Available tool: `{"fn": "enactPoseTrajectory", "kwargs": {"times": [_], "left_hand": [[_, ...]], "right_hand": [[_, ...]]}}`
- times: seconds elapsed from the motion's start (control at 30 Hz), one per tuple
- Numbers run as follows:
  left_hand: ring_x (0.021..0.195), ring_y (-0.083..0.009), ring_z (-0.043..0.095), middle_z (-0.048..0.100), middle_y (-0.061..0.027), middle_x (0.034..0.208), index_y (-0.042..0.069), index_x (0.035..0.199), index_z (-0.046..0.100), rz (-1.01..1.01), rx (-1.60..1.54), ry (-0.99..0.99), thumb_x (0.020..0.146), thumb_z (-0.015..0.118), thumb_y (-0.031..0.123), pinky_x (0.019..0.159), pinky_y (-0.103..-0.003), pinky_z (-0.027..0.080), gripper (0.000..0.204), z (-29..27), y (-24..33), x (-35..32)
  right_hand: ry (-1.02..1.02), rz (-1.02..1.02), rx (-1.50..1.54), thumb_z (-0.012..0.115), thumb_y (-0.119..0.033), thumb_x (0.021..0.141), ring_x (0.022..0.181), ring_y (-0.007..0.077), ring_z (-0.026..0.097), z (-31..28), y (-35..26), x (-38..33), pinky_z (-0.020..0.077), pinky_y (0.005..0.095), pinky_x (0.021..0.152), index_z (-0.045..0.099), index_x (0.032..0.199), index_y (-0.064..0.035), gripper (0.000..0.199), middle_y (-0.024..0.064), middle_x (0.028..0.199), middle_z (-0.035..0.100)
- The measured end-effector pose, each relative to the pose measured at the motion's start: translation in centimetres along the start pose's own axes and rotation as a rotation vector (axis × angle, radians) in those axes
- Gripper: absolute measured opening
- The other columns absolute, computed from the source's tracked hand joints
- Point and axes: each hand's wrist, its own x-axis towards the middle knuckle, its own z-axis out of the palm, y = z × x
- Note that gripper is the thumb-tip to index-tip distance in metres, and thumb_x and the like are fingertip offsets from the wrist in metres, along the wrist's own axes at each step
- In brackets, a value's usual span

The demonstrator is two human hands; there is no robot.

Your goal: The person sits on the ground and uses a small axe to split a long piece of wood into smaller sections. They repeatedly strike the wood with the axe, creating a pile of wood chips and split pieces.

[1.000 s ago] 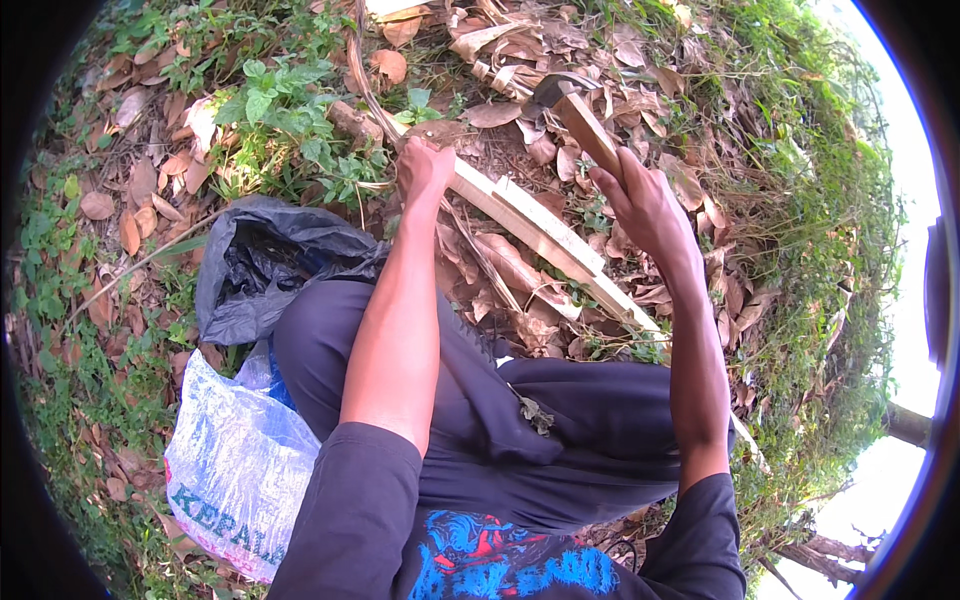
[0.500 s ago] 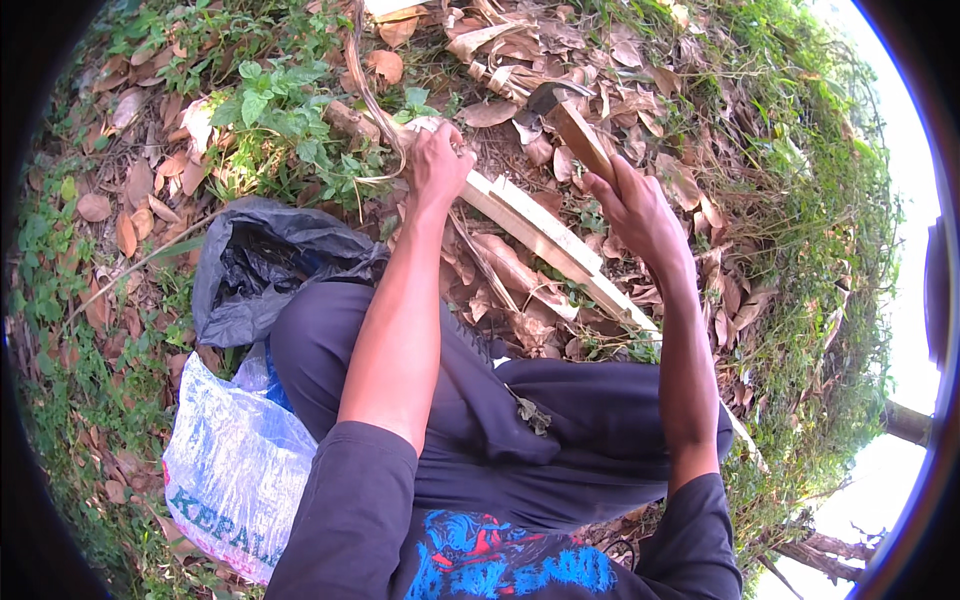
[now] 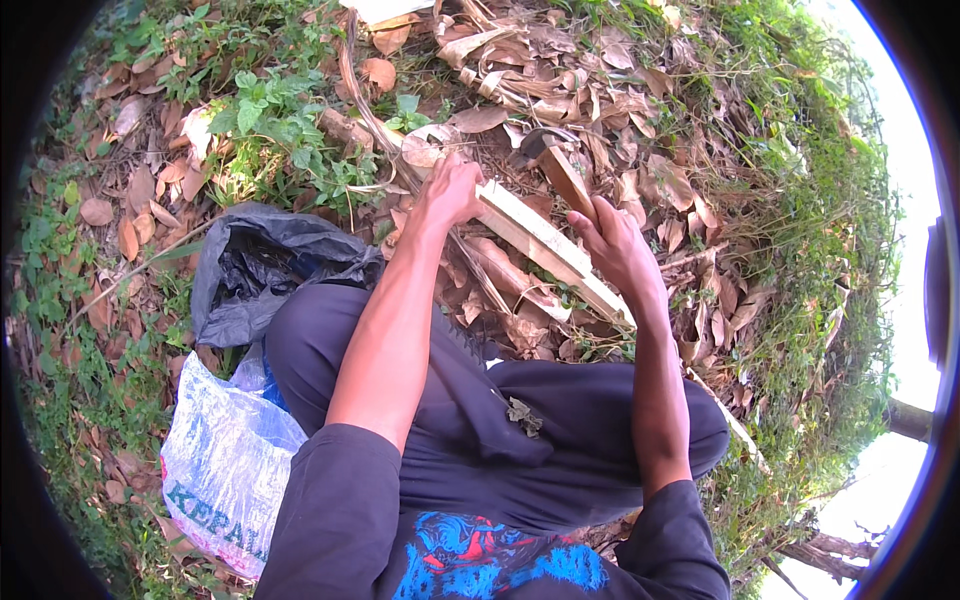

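Note:
Several pale wooden strips [image 3: 538,243] lie together in a slanting bundle on the dry leaves in front of my knees. My left hand [image 3: 452,192] is closed round their far left end, so the fingers hide part of the wood. In my right hand [image 3: 618,238] is a hammer [image 3: 566,181], gripped by its flat brown wooden handle. Its dark metal head points away from me, just beyond and to the right of the strips. A pale rounded piece of wood [image 3: 420,152] shows right behind my left fingers.
A black plastic bag [image 3: 225,280] gapes beside my left knee, with a whitish printed plastic sack [image 3: 225,455] nearer me. A long dry stem [image 3: 357,80] runs past the strips' far end. Leafy green plants [image 3: 265,110] grow at left, tall grass [image 3: 820,200] at right.
My right hand has come left and slightly nearer me, bringing the hammer lower beside the strips. My left hand has slid a little nearer me and right; the strips have shifted slightly left.

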Motion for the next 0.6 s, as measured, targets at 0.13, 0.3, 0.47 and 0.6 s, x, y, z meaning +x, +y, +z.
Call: {"fn": "enactPoseTrajectory", "kwargs": {"times": [0.13, 0.3, 0.47, 0.6], "left_hand": [[0.121, -0.0432, 0.058, 0.054, -0.0366, 0.128, -0.019, 0.135, 0.033, -0.730, -0.679, 0.350, 0.084, 0.076, 0.030, 0.107, -0.048, 0.046, 0.083, -1.9, 2.1, -0.4], [0.113, -0.0428, 0.064, 0.056, -0.0383, 0.125, -0.015, 0.126, 0.040, -0.719, -0.421, 0.377, 0.078, 0.086, 0.030, 0.097, -0.043, 0.053, 0.081, -0.2, 3.7, -1.0], [0.092, -0.0292, 0.074, 0.064, -0.0306, 0.118, -0.012, 0.129, 0.037, -0.866, -0.573, 0.267, 0.076, 0.089, 0.032, 0.056, -0.029, 0.063, 0.086, -0.3, 1.5, 0.1], [0.091, -0.0303, 0.073, 0.063, -0.0310, 0.117, -0.013, 0.131, 0.031, -0.818, -0.749, 0.318, 0.075, 0.089, 0.027, 0.058, -0.031, 0.064, 0.091, 0.3, 4.0, 0.1]], "right_hand": [[0.001, 0.033, 0.019, 0.055, -0.042, 0.103, 0.087, 0.0449, 0.061, -0.5, 0.0, -0.9, 0.0454, 0.0519, 0.077, 0.055, 0.100, 0.0021, 0.045, 0.0263, 0.088, 0.063], [0.015, 0.182, 0.096, 0.052, -0.044, 0.104, 0.091, 0.0453, 0.060, -0.8, 0.6, -2.7, 0.0450, 0.0522, 0.081, 0.055, 0.102, -0.0008, 0.043, 0.0255, 0.098, 0.064], [0.062, 0.290, 0.224, 0.055, -0.041, 0.104, 0.079, 0.0463, 0.057, -0.4, 1.0, -6.4, 0.0406, 0.0548, 0.072, 0.052, 0.095, -0.0004, 0.041, 0.0269, 0.081, 0.060], [0.085, 0.384, 0.278, 0.056, -0.039, 0.103, 0.078, 0.0441, 0.057, 0.0, 2.1, -9.4, 0.0427, 0.0522, 0.073, 0.056, 0.099, -0.0009, 0.039, 0.0249, 0.081, 0.062]]}}
